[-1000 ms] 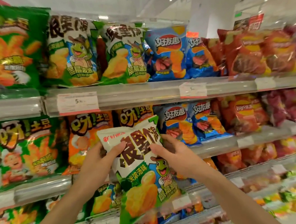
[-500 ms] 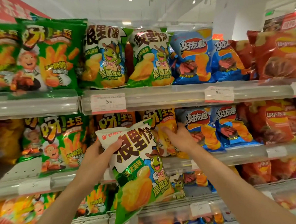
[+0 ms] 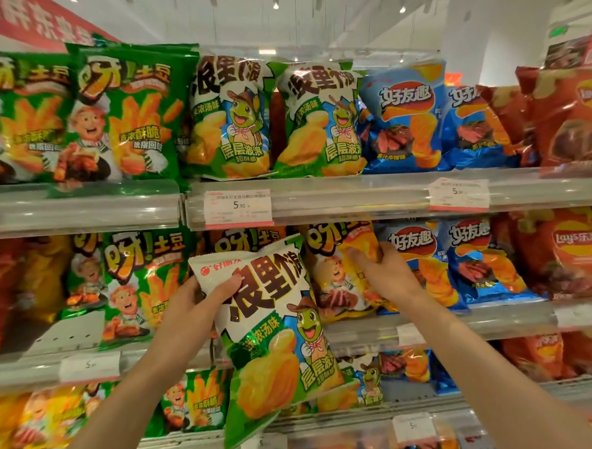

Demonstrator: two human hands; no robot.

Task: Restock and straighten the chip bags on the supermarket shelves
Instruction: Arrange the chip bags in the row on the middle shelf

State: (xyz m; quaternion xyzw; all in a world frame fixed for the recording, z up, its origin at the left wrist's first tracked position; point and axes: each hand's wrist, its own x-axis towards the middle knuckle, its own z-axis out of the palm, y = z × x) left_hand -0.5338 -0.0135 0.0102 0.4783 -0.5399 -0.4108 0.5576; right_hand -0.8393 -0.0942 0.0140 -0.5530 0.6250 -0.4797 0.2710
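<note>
My left hand (image 3: 202, 299) grips the top left corner of a white-and-green chip bag (image 3: 276, 335) with a turtle cartoon, held tilted in front of the middle shelf. My right hand (image 3: 381, 271) grasps the right side of an orange-yellow chip bag (image 3: 338, 280) standing on the middle shelf (image 3: 481, 321). Two matching turtle bags (image 3: 234, 117) stand upright on the top shelf (image 3: 355, 197), directly above.
Green fry bags (image 3: 124, 113) fill the top left, blue bags (image 3: 405, 115) and red Lay's bags (image 3: 570, 117) the right. The middle shelf has a bare gap (image 3: 63, 334) at left. Price tags (image 3: 237, 206) hang on the shelf rails. A lower shelf (image 3: 332, 421) holds more bags.
My right hand let go of the turtle bag and reached up right to the orange-yellow bag on the middle shelf. My left hand keeps the turtle bag. The view shifted left and up.
</note>
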